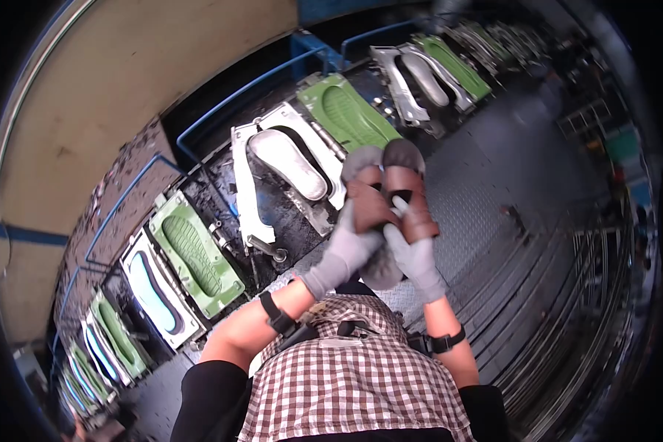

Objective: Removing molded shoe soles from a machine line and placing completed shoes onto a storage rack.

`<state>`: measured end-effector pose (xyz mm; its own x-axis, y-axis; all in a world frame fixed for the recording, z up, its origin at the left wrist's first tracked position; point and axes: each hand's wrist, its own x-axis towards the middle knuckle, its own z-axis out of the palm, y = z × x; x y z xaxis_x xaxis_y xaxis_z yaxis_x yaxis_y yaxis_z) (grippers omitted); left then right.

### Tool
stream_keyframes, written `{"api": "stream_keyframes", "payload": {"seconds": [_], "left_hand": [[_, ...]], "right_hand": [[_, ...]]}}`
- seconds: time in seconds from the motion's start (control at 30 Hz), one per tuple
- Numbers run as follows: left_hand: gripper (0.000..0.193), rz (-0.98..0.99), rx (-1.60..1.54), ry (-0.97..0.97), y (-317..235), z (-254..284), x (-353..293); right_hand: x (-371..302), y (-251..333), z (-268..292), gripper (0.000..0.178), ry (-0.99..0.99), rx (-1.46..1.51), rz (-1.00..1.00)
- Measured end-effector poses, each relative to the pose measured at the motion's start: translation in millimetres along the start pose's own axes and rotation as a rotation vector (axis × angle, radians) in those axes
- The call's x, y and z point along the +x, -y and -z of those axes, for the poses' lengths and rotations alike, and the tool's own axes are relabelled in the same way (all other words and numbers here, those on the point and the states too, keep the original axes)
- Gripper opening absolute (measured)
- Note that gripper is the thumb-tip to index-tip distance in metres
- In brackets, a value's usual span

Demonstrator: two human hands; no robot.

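Note:
My left hand (351, 243), in a light grey glove, is closed round a sandal (372, 205) with wide brown straps and a grey sole. The heel of that sole shows below the hand, a little smeared. My right hand (414, 254), gloved too, grips a second brown sandal (405, 180) with a grey toe end. Both sandals are held side by side in front of me, toe ends pointing away. To their left lies an opened metal mould with a silvery foot-shaped last (289, 166). Its green half (346, 114), with a sole-shaped hollow, is just beyond the sandals.
More opened moulds stand in a curved row, with a green half (197, 254) at the left and another silvery mould (423, 77) at the far right. A blue rail (250, 81) runs behind them. Patterned metal flooring (460, 221) and long dark metal bars (545, 309) lie to my right.

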<state>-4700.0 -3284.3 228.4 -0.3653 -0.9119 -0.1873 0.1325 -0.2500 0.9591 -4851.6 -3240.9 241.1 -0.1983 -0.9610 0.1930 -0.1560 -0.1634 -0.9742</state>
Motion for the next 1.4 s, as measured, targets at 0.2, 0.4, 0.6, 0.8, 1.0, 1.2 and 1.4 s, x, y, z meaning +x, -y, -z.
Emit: {"api": "stream_keyframes", "payload": {"seconds": [0.2, 0.4, 0.6, 0.8, 1.0, 1.2, 1.4], "left_hand": [[0.068, -0.149, -0.197, -0.713, 38, 80, 45], [0.069, -0.213, -0.273, -0.804, 23, 74, 65], [0.086, -0.175, -0.217, -0.48, 26, 55, 58], [0.075, -0.173, 0.01, -0.834, 101, 144, 130], [0.073, -0.047, -0.778, -0.806, 98, 201, 168], [0.063, 0.033, -0.662, -0.777, 93, 161, 129], [0.057, 0.077, -0.833, -0.538, 111, 142, 62]], "right_hand": [[147, -46, 1, 0.036, 0.115, -0.271, 0.166], [186, -102, -11, 0.043, -0.056, 0.737, -0.708], [119, -109, -37, 0.045, 0.496, 0.197, -0.648], [147, -85, -32, 0.038, 0.36, 0.397, -0.665], [192, -54, -71, 0.051, 0.38, 0.024, -0.22], [243, -72, -141, 0.045, 0.294, -0.731, 0.289], [202, -78, -181, 0.028, 1.121, -0.791, 0.486]]}}
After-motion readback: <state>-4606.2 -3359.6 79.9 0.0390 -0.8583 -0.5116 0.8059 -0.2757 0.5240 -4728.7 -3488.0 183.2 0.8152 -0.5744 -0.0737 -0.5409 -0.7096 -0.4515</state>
